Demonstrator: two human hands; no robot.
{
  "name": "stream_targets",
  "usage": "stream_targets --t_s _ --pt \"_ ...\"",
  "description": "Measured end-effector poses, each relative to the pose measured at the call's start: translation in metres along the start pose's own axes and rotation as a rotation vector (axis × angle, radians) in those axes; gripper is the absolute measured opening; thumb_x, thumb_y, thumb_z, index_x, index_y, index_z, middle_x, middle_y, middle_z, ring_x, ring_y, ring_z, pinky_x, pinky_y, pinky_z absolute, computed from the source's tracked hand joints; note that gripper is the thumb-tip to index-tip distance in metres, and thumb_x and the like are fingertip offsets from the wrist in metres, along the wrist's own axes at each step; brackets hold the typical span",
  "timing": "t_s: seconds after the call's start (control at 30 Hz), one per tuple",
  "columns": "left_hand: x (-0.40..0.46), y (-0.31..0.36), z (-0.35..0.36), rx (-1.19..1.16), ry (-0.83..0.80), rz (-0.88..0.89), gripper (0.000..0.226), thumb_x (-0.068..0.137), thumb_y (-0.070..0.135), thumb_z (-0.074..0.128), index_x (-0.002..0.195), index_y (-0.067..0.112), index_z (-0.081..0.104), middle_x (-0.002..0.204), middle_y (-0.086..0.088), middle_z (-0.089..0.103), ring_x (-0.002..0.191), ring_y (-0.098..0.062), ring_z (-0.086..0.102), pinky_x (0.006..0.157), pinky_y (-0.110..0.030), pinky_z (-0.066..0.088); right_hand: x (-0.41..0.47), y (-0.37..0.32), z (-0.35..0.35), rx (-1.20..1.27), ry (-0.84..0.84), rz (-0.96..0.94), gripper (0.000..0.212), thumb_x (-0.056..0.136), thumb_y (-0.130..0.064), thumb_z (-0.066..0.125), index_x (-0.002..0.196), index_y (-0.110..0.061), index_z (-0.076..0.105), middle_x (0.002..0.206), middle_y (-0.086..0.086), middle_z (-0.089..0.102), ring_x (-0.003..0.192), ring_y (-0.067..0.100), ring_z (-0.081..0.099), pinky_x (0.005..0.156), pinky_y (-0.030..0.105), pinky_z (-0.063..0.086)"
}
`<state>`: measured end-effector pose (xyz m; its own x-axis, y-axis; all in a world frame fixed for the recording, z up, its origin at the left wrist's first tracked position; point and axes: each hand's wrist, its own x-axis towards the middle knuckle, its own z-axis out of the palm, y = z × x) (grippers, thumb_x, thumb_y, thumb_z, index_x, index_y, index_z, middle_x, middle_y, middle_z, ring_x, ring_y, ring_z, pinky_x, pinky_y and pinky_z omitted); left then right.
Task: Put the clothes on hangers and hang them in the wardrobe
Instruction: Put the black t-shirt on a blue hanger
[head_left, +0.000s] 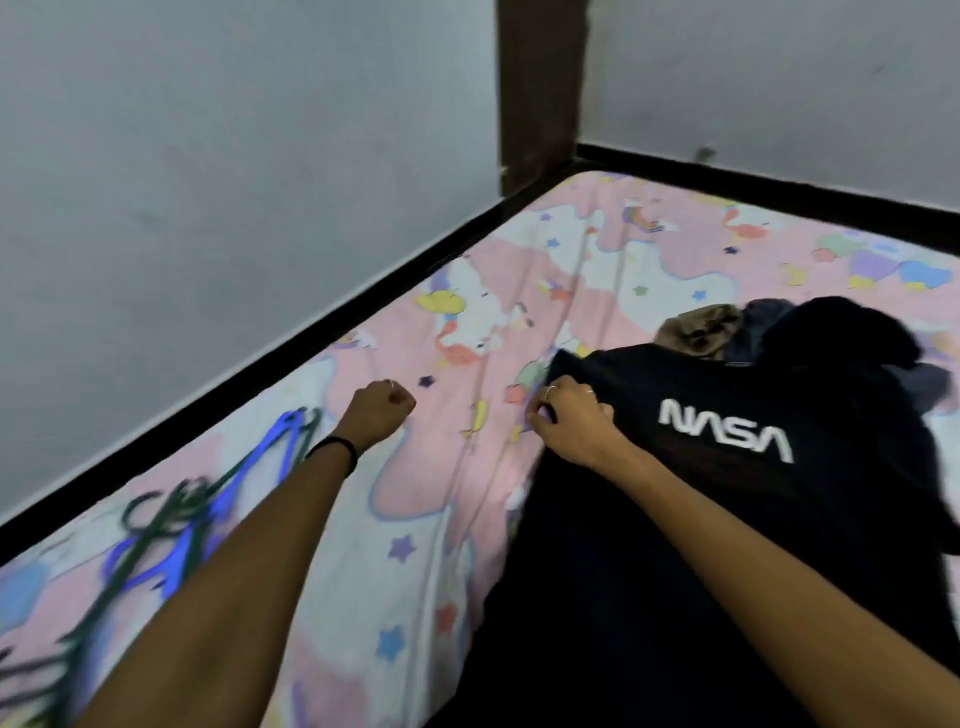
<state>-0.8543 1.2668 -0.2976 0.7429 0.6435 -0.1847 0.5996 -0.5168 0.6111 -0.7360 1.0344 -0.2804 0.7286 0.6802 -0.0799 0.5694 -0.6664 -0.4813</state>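
1. Spreading across the right half of the bed, the black NASA shirt lies with its long axis running from near me toward the far wall, and a heap of other clothes sits just past it
2. Lying along the left edge, well apart from the shirt, the hangers make a blue and green tangle, closer to my left arm than to my right
3. My right hand pinches the shirt's left edge, fingers curled on the cloth
4. My left hand is a closed fist holding nothing, between hangers and shirt, so I judge it the one to fetch a hanger
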Motion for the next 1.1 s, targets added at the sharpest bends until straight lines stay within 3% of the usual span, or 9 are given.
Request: stream_targets --t_s 0.13,0.23,0.37,0.47,0.63,0.7,0.87,0.97,1.1 --pt "-0.035 -0.082 -0.02 0.048 0.194 -0.104 0.016 0.09 0.013 0.054 0.089 0.003 0.065 0.1 -0.019 0.067 0.099 -0.035 0.061 0.082 -0.038 0.046 -0.008 -0.063 0.054 -0.032 -0.131 -0.141 0.017 0.096 -0.03 0.049 0.105 -0.021 0.06 0.117 0.005 0.046 0.115 0.028 0.043 0.09 0.037 0.034" --pt "-0.065 -0.127 -0.028 0.182 0.291 -0.202 0.019 0.088 0.012 0.053 0.098 0.008 0.067 0.11 -0.016 0.062 0.105 -0.036 0.058 0.084 -0.041 0.048 -0.014 -0.097 0.085 -0.046 -0.173 -0.185 0.024 0.097 -0.03 0.046 0.112 -0.019 0.059 0.118 0.006 0.046 0.115 0.027 0.043 0.088 0.037 0.033" --pt "-0.101 -0.161 -0.02 0.388 0.197 -0.384 0.042 0.095 0.032 0.05 0.131 0.009 0.049 0.138 -0.014 0.041 0.128 -0.034 0.04 0.1 -0.045 0.037 -0.022 -0.12 0.107 -0.074 -0.233 -0.233 0.025 0.098 -0.033 0.045 0.113 -0.019 0.058 0.118 0.007 0.047 0.114 0.027 0.044 0.086 0.036 0.035" --pt "-0.12 -0.174 -0.007 0.56 0.102 -0.429 0.049 0.099 0.047 0.038 0.131 0.012 0.049 0.14 -0.011 0.043 0.133 -0.035 0.034 0.104 -0.047 0.031 -0.026 -0.126 0.116 -0.072 -0.258 -0.257 0.024 0.098 -0.033 0.045 0.111 -0.019 0.059 0.117 0.005 0.047 0.113 0.026 0.045 0.086 0.035 0.037" --pt "-0.12 -0.166 0.004 0.737 0.209 -0.322 0.03 0.094 0.008 0.035 0.113 0.011 0.058 0.112 -0.007 0.062 0.108 -0.028 0.056 0.094 -0.038 0.04 -0.026 -0.112 0.108 -0.047 -0.27 -0.255 0.02 0.097 -0.031 0.047 0.109 -0.019 0.058 0.117 0.005 0.047 0.113 0.025 0.045 0.085 0.035 0.037" --pt "-0.111 -0.16 0.002 0.593 0.304 -0.308 0.028 0.094 0.004 0.035 0.108 0.004 0.059 0.106 -0.012 0.064 0.101 -0.031 0.06 0.083 -0.036 0.045 -0.025 -0.099 0.098 -0.004 -0.275 -0.255 0.018 0.096 -0.03 0.05 0.106 -0.02 0.06 0.114 0.004 0.049 0.112 0.024 0.047 0.092 0.039 0.04" --pt "-0.072 -0.095 -0.015 -0.183 0.531 -0.282 0.026 0.102 0.023 0.038 0.095 0.002 0.051 0.096 -0.023 0.064 0.083 -0.041 0.064 0.066 -0.039 0.054 -0.016 -0.066 0.042 0.113 -0.142 -0.273 0.006 0.091 -0.023 0.06 0.094 -0.025 0.064 0.106 0.009 0.057 0.102 0.025 0.055 0.094 0.045 0.042" --pt "-0.056 -0.026 -0.015 -0.526 0.45 -0.153 0.027 0.101 0.023 0.042 0.097 0.0 0.056 0.093 -0.025 0.063 0.071 -0.038 0.061 0.051 -0.032 0.052 -0.019 -0.053 -0.013 0.137 0.02 -0.265 0.008 0.093 -0.023 0.059 0.099 -0.023 0.064 0.109 0.006 0.055 0.099 0.021 0.056 0.089 0.039 0.045" --pt "-0.066 0.069 0.011 -0.561 0.185 0.131 0.02 0.097 0.018 0.046 0.088 0.013 0.063 0.096 -0.029 0.064 0.089 -0.047 0.058 0.072 -0.047 0.049 -0.045 -0.03 -0.074 0.166 0.261 -0.273 0.016 0.095 -0.021 0.057 0.11 -0.02 0.061 0.114 0.0 0.05 0.095 0.016 0.056 0.088 0.027 0.043"
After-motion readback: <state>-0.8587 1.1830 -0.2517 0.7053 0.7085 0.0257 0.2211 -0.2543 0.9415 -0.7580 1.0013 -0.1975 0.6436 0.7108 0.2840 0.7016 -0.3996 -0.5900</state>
